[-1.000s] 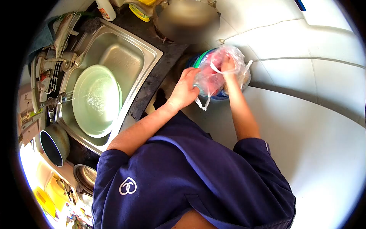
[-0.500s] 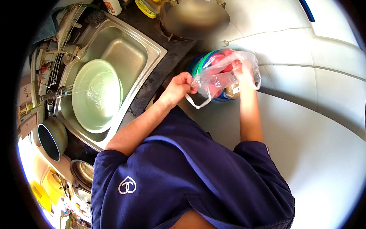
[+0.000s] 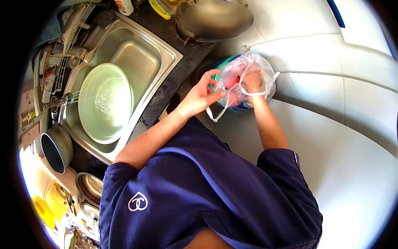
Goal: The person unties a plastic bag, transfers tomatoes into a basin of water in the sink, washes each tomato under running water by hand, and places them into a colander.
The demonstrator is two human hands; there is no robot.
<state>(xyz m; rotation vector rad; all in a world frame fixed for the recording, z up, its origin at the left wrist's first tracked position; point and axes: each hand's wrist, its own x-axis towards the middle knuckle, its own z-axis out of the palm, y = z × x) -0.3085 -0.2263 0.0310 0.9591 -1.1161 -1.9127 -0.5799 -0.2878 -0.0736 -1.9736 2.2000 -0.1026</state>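
A clear plastic bag (image 3: 268, 79) with white loop handles sits in a round blue-and-green bin (image 3: 227, 62) beside the counter. Red or pink things (image 3: 234, 96) show through the film, too blurred to name. My right hand (image 3: 252, 81) reaches down inside the bag's mouth, its fingertips hidden by plastic and shadow. At the bag's left edge is my left hand (image 3: 203, 94), its thumb and fingers spread apart against the film. One handle loop hangs just below that hand.
Water sprays from a faucet (image 3: 68, 100) into a pale green basin (image 3: 85, 106) in the steel sink (image 3: 155, 45). A pan (image 3: 217, 18) sits on the stove at the back. A dark pot (image 3: 58, 149) stands at left. White tiled wall (image 3: 306, 89) borders the right.
My right hand has moved from the bag's rim down into its mouth. My left hand has gone from pinching the bag's edge to spread fingers. The bag's opening has spread wider.
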